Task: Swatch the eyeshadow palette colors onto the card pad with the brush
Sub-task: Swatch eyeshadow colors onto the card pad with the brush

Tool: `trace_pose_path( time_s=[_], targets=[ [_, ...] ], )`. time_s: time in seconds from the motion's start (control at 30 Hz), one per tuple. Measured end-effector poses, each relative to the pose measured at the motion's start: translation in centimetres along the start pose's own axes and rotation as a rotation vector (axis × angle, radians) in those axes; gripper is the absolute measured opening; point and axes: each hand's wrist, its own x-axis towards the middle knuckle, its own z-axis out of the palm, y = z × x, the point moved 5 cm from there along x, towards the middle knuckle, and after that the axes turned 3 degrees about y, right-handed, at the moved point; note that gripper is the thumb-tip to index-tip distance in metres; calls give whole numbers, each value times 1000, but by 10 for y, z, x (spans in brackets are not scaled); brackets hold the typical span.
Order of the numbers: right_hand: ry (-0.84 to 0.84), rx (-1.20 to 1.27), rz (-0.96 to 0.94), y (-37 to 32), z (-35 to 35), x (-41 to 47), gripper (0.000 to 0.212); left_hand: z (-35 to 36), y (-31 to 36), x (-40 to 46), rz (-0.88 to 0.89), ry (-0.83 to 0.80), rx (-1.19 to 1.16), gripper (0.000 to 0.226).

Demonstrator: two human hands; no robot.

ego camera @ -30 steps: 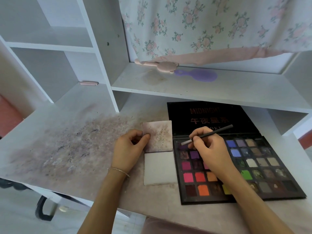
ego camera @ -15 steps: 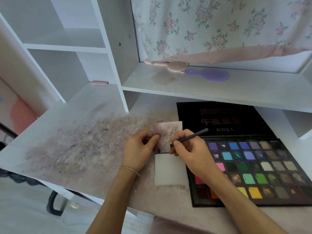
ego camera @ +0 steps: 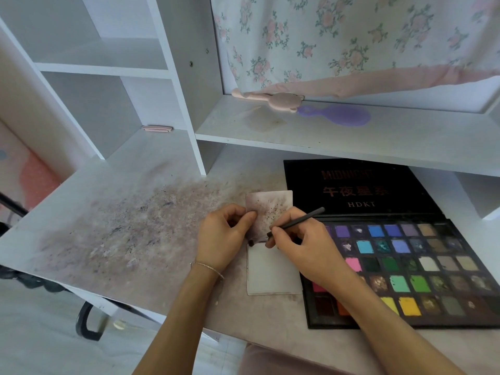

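With the left hand [ego camera: 224, 236] pinching the flipped-up sheet of the card pad [ego camera: 273, 269] beside the eyeshadow palette [ego camera: 422, 266] and the right hand [ego camera: 303, 244] gripping the brush [ego camera: 296, 221] at the fold, a slipped pinch — likely under brush pressure — could smear the swatch.

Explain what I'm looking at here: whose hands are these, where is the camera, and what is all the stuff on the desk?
There is no machine here. A person wears a camera on the head, so the picture looks forward and down at their own two hands.

The right hand holds a thin dark brush. The left hand pinches the upper, powder-stained flap of a small card pad on the desk, itself smeared with powder. Right of the pad lies an open eyeshadow palette with rows of coloured pans and a black lid.

On the shelf behind lie a purple hairbrush and a pink object whose kind I cannot tell, under a flowered cloth.
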Motion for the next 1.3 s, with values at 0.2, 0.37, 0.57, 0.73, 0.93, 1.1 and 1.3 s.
trace_pose_path(
  time_s=[0.2,0.37,0.57,0.73,0.93,1.1,1.3],
  targets=[
    [-39,-60,12,-1,2,-1,6,0,-1,0,-2,3,0,18],
    [-26,-70,4,-1,2,0,7,0,-1,0,-7,1,2,16],
    [-44,-89,4,-1,2,0,7,0,-1,0,-9,4,-6,17],
    [-56,-101,10,0,3,0,9,0,-1,0,-10,7,0,16],
    [-34,-98,14,0,2,0,7,-1,0,-1,-7,4,-2,14],
    [-57,-92,20,1,3,0,9,-1,-1,-1,-9,6,-12,17],
    [-41,-81,21,0,2,0,10,0,-1,-1,-8,5,-19,20]
  ],
)
